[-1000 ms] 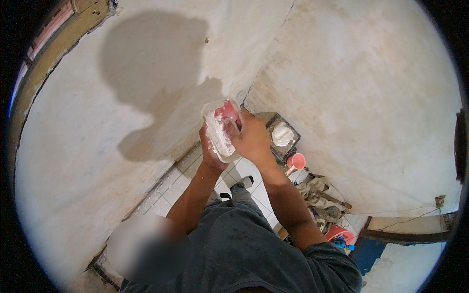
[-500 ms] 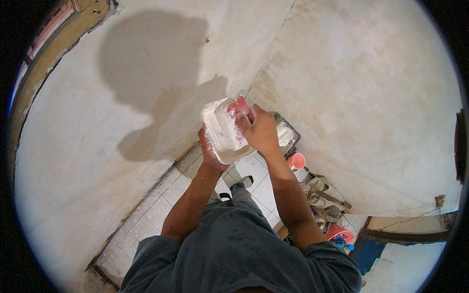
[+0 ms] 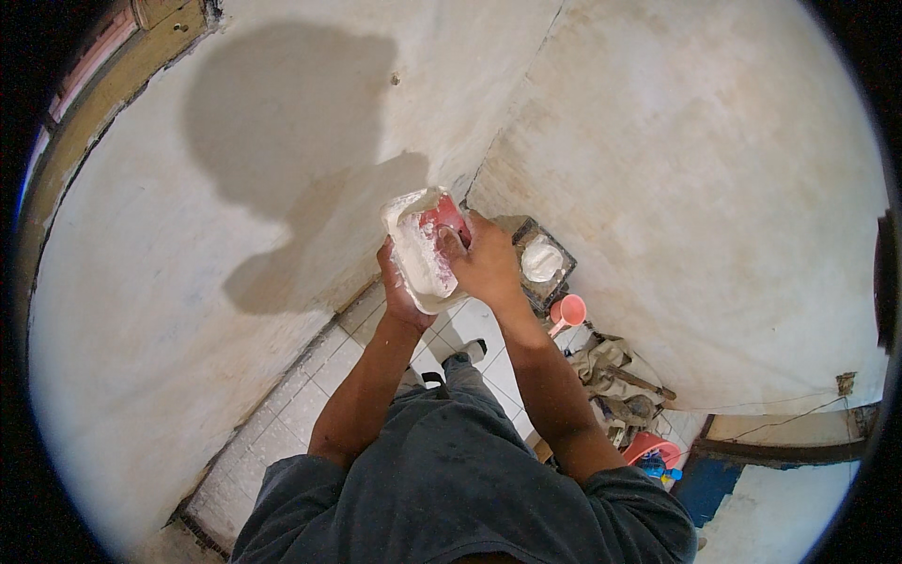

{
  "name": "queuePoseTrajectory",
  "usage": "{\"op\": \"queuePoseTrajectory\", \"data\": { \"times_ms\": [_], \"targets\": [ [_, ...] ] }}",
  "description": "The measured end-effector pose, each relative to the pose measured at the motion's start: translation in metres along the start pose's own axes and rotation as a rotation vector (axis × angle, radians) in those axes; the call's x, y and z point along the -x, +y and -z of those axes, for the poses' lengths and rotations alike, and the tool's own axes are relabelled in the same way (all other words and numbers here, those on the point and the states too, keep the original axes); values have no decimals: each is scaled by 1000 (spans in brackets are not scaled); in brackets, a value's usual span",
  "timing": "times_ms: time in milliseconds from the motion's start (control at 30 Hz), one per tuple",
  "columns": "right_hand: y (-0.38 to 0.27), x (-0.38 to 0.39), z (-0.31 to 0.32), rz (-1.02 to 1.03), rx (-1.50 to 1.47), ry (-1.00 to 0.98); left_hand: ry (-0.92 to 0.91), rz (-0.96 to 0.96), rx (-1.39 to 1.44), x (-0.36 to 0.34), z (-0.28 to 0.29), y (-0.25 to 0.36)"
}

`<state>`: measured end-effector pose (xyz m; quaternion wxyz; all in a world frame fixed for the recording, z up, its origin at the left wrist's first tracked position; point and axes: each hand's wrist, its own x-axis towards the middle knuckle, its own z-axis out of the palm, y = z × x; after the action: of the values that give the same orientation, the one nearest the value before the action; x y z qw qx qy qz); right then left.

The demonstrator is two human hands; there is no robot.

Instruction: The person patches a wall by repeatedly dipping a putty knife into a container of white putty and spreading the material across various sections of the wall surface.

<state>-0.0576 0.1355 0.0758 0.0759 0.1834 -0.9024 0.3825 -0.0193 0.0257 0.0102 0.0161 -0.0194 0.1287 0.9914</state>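
Note:
My left hand (image 3: 404, 299) is wrapped round the side of a squarish whitish plastic tub (image 3: 398, 204), held up in front of my chest and smeared with white paste. In my right hand (image 3: 492, 263) is a red scraper (image 3: 445, 217), pinched with the thumb on its near face. White paste coats much of the scraper's flat blade (image 3: 419, 256), which lies over or inside the tub. Where the blade's lower edge meets the paste I cannot make out clearly.
Plastered walls meet at a corner (image 3: 479, 179) ahead. Below stands a dark crate (image 3: 567, 273) bearing a white bundle (image 3: 542, 258). Beside it are a pink dipper (image 3: 571, 310), crumpled beige cloth or sacking (image 3: 606, 362), and a pink basin (image 3: 648, 446) with a blue-capped bottle. White tiles (image 3: 310, 406) cover the floor.
Both hands have shifted slightly left with the tub and scraper. The scraper has slid lower and left against the tub. More of the crate and the dipper's handle now show.

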Motion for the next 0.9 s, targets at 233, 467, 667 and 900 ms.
{"op": "queuePoseTrajectory", "data": {
  "times_ms": [233, 467, 667, 900],
  "targets": [
    [-8, 2, -6, 65, -54, 17, -82, -21, 99, -1, 6, -5],
    [-34, -13, 26, 88, 36, 78, -29, 46, 153, 13, 8, 15],
    [-53, -19, 52, 81, 5, 227, -39, 4, 121, 12, 9, 21],
    [-23, -3, 22, 132, -42, 415, -48, -24, 130, -2, 14, 20]
  ]
}}
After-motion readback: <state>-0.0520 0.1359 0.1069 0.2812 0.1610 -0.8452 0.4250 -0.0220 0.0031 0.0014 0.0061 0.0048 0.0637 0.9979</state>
